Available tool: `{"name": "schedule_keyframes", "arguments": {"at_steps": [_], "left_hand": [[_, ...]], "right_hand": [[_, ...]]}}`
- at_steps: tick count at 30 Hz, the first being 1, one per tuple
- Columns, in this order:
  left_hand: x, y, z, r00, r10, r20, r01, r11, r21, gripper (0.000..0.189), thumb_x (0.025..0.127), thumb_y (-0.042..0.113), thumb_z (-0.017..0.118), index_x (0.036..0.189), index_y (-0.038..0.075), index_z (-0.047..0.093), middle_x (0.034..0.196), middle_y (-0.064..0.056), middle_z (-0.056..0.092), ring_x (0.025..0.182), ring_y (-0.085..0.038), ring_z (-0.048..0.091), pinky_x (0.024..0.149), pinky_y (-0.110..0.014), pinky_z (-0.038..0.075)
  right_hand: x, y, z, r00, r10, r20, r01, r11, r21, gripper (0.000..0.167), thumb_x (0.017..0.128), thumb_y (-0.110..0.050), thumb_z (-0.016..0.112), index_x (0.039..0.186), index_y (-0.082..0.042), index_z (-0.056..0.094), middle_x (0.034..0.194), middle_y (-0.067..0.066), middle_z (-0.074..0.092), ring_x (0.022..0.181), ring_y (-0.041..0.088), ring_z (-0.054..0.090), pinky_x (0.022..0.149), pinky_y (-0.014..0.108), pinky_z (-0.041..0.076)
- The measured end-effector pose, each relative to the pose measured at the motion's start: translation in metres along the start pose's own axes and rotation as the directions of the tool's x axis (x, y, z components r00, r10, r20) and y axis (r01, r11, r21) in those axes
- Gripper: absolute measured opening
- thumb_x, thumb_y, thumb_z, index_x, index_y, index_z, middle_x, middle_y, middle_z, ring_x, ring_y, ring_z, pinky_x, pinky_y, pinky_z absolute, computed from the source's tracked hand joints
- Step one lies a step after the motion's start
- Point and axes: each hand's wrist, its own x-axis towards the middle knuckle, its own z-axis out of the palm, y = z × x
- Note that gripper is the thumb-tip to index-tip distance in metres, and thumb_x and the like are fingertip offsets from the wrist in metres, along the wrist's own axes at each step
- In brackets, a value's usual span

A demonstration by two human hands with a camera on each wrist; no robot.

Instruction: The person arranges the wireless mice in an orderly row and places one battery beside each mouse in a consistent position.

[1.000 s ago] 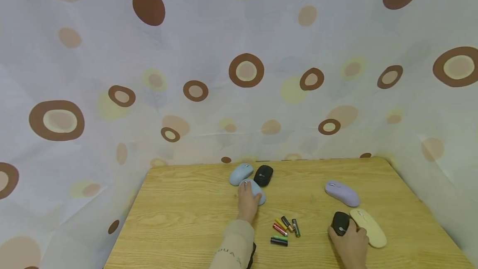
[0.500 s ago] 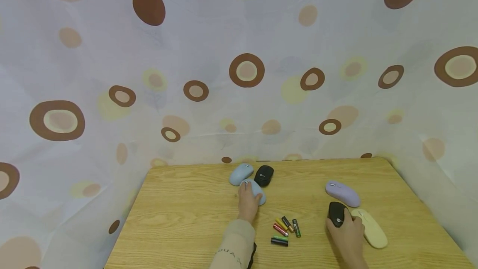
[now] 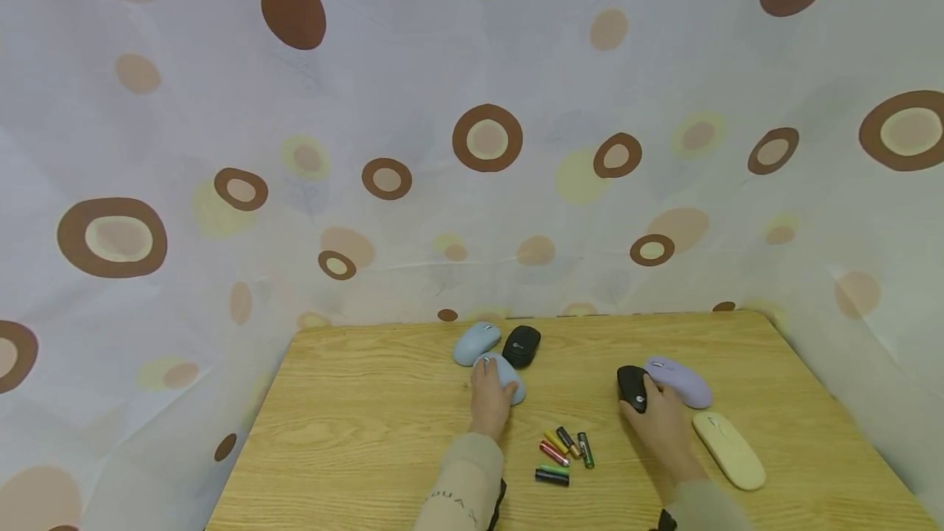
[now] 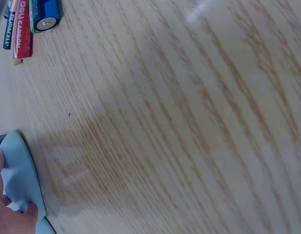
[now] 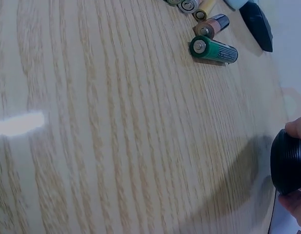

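My left hand grips a light blue computer mouse, its thumb along one side; the left wrist view shows the same blue mouse at the left edge. Further right, my right hand holds a black mouse between thumb and fingers. In the right wrist view, that black mouse is pinched at both sides, close over the table. A lilac mouse lies right beside it, partly overlapped by the right hand. Another blue mouse and a second black mouse sit just beyond my left hand.
Between my arms lie several loose batteries, among them a red one, a green one and a black one. A cream mouse rests at the right of the wooden table. A dotted curtain closes off the back and sides.
My right hand has carried the black mouse away and to the left, from beside the cream mouse to beside the lilac one. My left hand has stayed put on the blue mouse.
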Motion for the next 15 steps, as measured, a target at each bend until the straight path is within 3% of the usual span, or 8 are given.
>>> {"name": "schedule_keyframes", "arguments": {"at_steps": [5,15], "left_hand": [[0.001,0.0,0.001,1.0,0.012,-0.002,-0.012,1.0,0.026,0.054,0.083,0.016,0.068,0.123,-0.012,0.046,0.129,-0.029,0.039,0.123,-0.041,0.036,0.098,-0.044,0.037],[0.002,-0.002,0.001,1.0,0.013,0.003,-0.013,0.999,0.043,0.054,0.083,0.016,0.067,0.124,-0.011,0.046,0.129,-0.028,0.039,0.122,-0.039,0.036,0.096,-0.044,0.038]], "right_hand": [[0.006,0.0,0.005,0.998,-0.026,0.05,0.026,1.0,0.015,0.067,0.085,-0.016,0.062,0.131,0.02,0.029,0.122,0.044,0.033,0.113,0.055,0.035,0.09,0.06,0.034],[0.012,-0.002,0.018,0.995,-0.055,0.079,0.057,0.998,-0.019,0.067,0.085,-0.017,0.062,0.13,0.02,0.03,0.121,0.045,0.034,0.112,0.058,0.034,0.089,0.062,0.034]]}}
